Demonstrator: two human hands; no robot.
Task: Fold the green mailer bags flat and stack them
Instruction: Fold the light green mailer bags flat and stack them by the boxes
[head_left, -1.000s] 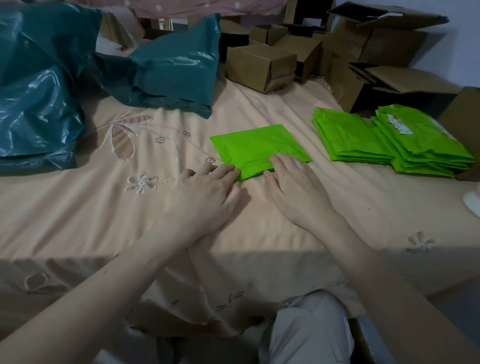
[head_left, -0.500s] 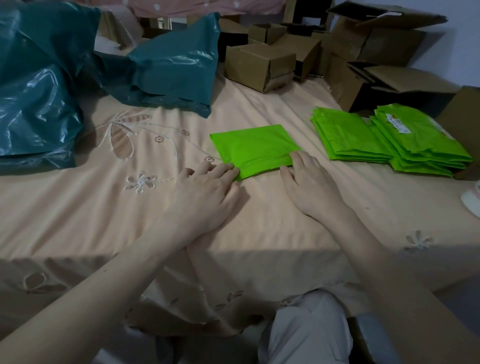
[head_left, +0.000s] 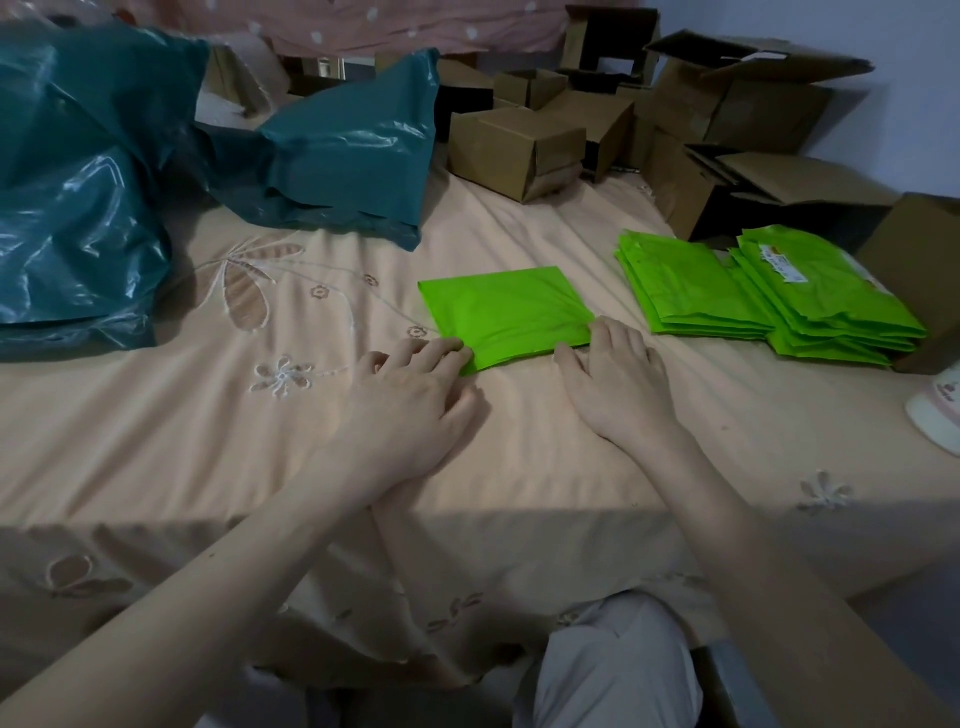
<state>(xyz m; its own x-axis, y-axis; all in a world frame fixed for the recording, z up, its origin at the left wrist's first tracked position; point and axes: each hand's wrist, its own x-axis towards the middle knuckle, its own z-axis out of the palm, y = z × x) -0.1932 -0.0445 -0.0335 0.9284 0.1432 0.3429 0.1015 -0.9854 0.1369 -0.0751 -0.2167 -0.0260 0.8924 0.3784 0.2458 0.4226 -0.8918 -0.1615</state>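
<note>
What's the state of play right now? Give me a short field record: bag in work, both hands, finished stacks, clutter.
bag in work: folded green mailer bag, lying flat on the peach sheet
left hand: fingers straight, fingertips touching the bag's near left corner
right hand: fingers straight, fingertips at the bag's near right corner
finished stacks: two green stacks, right of the bag, apart from it
clutter: teal plastic bags far left; cardboard boxes behind

White object (head_left: 937, 410) right of the hands cut by frame edge; label (head_left: 779, 263) on far stack unreadable.
</note>
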